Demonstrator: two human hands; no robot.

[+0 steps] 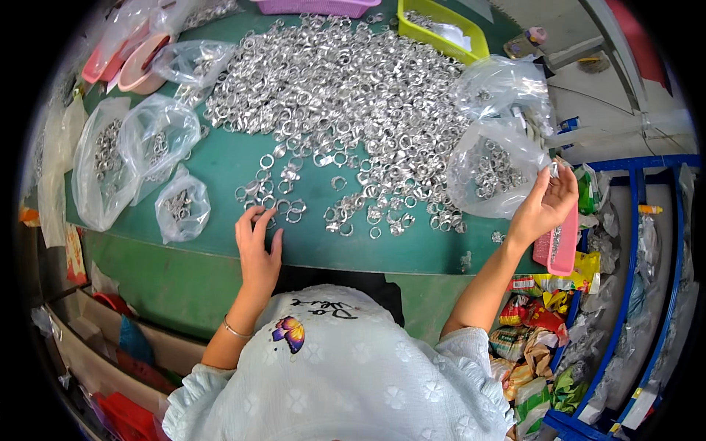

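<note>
- The green, felt-covered desk (243, 165) carries everything, and we sit at its near edge with both forearms reaching out over it.
- A broad heap of small silver metal rings (346, 95) covers the middle and far part of the desk, thinning to a loose scatter toward us; we judge it best to draw from that thin near edge, where single rings lie apart, rather than dig into the mass.
- Clear plastic bags partly filled with rings lie on both sides: a large crumpled one (110, 165) at the left and another (489, 165) at the right, just beside our raised hand.
- A yellow plastic basket (441, 26) stands at the far edge, and a pink plastic tray (562, 246) hangs off the desk's right edge, below the right wrist.
- Our left hand (257, 242) lies palm down on the desk, its fingers loosely spread, the tips touching the nearest scattered rings (283, 206); we would slide one ring clear with a fingertip before lifting it, so that neighbours do not come along.
- Our right hand (546, 202) is lifted above the right edge, thumb and forefinger pinching one small silver ring (553, 170) close to the right bag.
- We would keep that pinch light and turn the ring slowly, since so small a piece slips easily and would be lost among the wrappers on the blue rack (632, 242) below.
</note>
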